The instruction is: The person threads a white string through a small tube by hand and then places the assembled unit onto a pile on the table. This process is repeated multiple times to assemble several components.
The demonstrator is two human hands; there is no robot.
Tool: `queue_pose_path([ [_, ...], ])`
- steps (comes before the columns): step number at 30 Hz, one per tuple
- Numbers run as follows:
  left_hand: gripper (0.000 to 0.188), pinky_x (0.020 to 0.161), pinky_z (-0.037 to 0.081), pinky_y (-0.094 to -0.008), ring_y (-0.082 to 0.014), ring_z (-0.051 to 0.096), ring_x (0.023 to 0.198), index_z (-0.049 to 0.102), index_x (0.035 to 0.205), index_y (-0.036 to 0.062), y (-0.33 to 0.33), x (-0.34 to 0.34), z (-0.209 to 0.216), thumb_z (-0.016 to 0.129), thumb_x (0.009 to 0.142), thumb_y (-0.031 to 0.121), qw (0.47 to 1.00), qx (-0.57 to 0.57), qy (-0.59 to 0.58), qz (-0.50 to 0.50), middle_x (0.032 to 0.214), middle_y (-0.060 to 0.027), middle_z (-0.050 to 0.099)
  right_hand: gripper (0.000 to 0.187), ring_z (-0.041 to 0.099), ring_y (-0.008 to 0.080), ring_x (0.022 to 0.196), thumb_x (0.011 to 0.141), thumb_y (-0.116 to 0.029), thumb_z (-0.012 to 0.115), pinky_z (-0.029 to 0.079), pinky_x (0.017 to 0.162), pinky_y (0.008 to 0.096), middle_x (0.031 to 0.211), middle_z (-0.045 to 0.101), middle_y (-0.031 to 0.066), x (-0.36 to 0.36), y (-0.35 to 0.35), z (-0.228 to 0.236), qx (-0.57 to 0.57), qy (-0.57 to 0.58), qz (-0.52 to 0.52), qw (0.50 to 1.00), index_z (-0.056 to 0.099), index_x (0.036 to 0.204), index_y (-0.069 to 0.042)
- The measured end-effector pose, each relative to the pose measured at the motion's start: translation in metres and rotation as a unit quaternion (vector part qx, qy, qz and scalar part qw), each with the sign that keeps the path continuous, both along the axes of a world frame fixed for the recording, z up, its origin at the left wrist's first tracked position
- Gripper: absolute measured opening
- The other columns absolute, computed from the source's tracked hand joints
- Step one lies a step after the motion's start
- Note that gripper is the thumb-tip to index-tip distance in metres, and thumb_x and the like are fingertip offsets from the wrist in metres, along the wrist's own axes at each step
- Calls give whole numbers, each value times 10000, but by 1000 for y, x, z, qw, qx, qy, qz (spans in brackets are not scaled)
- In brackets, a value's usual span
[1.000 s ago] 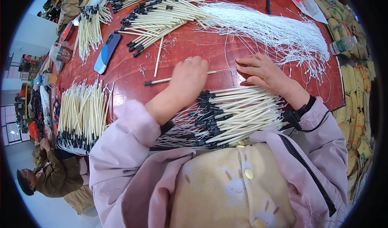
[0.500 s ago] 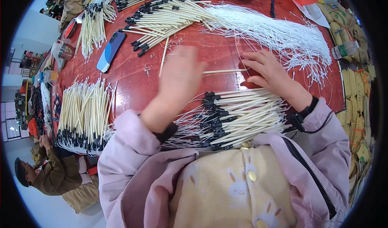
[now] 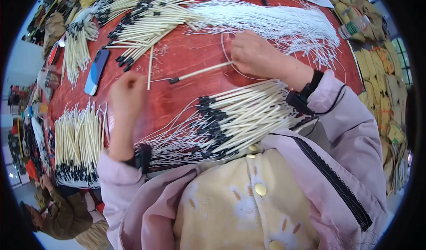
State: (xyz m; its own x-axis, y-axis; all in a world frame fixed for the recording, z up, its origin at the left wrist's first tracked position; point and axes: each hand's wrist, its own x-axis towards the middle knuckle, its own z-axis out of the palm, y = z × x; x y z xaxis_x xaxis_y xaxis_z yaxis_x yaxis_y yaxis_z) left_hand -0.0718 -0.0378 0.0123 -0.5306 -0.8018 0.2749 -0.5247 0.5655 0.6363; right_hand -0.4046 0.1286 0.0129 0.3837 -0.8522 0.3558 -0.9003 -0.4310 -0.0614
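A thin cream-coloured stick with a black end piece [image 3: 202,71] hangs over the red table, slightly tilted. My right hand [image 3: 256,55] is closed around its plain end, and a loop of white string [image 3: 225,50] curves down beside that hand. From the black end a short length of white string [image 3: 159,80] runs left toward my left hand [image 3: 127,92], which is pinched on it and blurred by motion. Just below lies a bundle of similar sticks [image 3: 248,112], black ends to the left with white strings trailing from them.
A heap of white strings [image 3: 275,21] covers the far right of the red table [image 3: 177,46]. More stick bundles [image 3: 77,139] lie at left and far left, near a blue phone [image 3: 96,72]. A plastic bottle [image 3: 354,27] and stacked sacks [image 3: 377,81] stand at right. Another person sits at lower left.
My left hand has moved left and down, away from the stick. My right hand has closed on the stick's end, and the stick's black end has come into sight. The view has shifted.
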Motion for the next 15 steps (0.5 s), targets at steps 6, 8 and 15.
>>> queue_pose_path([
  [6, 213, 527, 287, -232, -37, 362, 588, 604, 827, 42, -5, 141, 46, 638, 988, 177, 972, 104, 70, 201, 657, 60, 447, 194, 568, 257, 825, 709, -52, 761, 435, 788, 393, 775, 561, 51, -17, 48, 60, -2, -71, -32, 997, 569, 731, -76],
  [8, 257, 475, 223, -245, -23, 340, 535, 598, 779, 97, -8, 197, 38, 654, 992, 230, 974, 34, 27, 221, 626, 85, 415, 218, 564, 250, 827, 691, -40, 770, 430, 785, 393, 780, 558, 47, -15, 79, 65, 41, -63, -47, 996, 559, 728, -80],
  [15, 174, 532, 324, -243, -54, 441, 616, 641, 925, 39, 31, 263, 13, 703, 953, 199, 976, 58, -50, 203, 749, 34, 534, 198, 566, 246, 863, 713, -61, 782, 422, 837, 386, 836, 585, 36, -7, 146, 72, 159, -113, -31, 980, 607, 803, -75],
])
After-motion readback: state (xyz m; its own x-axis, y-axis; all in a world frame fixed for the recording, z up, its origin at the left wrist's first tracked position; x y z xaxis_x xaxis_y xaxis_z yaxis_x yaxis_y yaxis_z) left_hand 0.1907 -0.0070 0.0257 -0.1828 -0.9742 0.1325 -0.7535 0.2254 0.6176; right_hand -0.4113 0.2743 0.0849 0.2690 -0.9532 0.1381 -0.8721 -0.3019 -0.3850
